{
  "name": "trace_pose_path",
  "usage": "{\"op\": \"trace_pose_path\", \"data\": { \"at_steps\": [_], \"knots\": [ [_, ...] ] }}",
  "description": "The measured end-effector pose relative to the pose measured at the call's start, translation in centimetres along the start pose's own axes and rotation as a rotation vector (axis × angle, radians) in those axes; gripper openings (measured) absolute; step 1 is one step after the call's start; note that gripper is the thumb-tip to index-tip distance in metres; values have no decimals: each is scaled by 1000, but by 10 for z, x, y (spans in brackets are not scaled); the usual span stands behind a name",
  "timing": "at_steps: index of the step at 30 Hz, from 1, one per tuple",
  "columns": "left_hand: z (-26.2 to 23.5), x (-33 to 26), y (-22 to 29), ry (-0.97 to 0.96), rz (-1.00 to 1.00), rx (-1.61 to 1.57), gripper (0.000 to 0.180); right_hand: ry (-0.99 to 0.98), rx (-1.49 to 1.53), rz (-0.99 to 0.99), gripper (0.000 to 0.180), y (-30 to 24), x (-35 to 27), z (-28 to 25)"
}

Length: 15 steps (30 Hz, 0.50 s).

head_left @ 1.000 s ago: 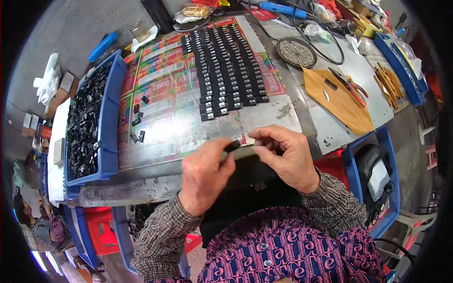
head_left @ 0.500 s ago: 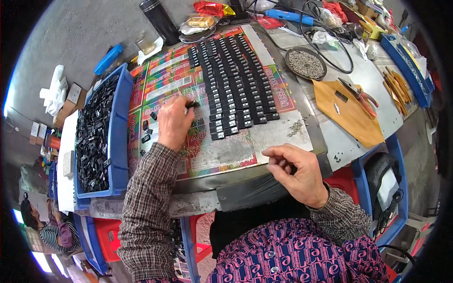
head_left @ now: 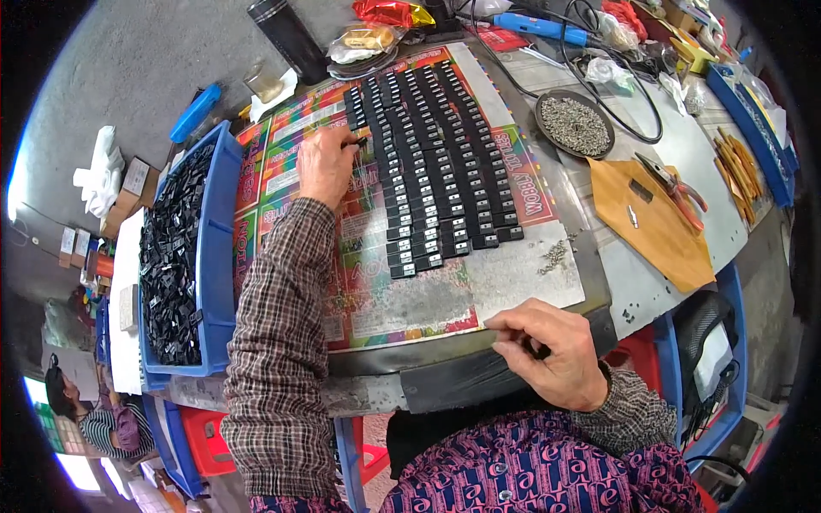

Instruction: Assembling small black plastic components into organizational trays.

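Observation:
Several rows of small black plastic parts, each with a pale metal piece showing, are lined up on a colourful printed board. At the left edge of the rows, my left hand pinches a small black plastic part between thumb and fingertips, close beside the column's upper end. My right hand hovers by the board's near edge, its fingers curled in and its thumb close to the forefinger. Whatever the right hand may hold is hidden in the curled fingers.
A blue bin full of loose black parts stands left. At right are a round dish of small metal pieces, pliers on brown paper, and a blue tray. A dark bottle stands behind; a cable curves across.
My left hand has moved farther up along the rows, bringing the black part close to the left column. My right hand stays curled near the board's edge. The view has shifted slightly.

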<state>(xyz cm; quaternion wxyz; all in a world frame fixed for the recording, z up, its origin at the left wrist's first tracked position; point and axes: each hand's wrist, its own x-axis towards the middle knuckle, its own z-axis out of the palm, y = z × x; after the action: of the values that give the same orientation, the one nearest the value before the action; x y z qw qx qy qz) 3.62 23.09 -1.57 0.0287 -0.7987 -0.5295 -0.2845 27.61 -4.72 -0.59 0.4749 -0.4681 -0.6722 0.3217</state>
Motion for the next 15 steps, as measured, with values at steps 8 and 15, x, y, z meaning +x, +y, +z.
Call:
{"op": "trace_pose_path", "data": {
  "at_steps": [8, 15],
  "knots": [
    [13, 20, -3, 22, -15, -3, 17, -21, 7, -65, 24, 1, 2, -2],
    [9, 12, -13, 60, -2, 10, 15, -28, -8, -43, 24, 2, 0, 2]
  ]
}}
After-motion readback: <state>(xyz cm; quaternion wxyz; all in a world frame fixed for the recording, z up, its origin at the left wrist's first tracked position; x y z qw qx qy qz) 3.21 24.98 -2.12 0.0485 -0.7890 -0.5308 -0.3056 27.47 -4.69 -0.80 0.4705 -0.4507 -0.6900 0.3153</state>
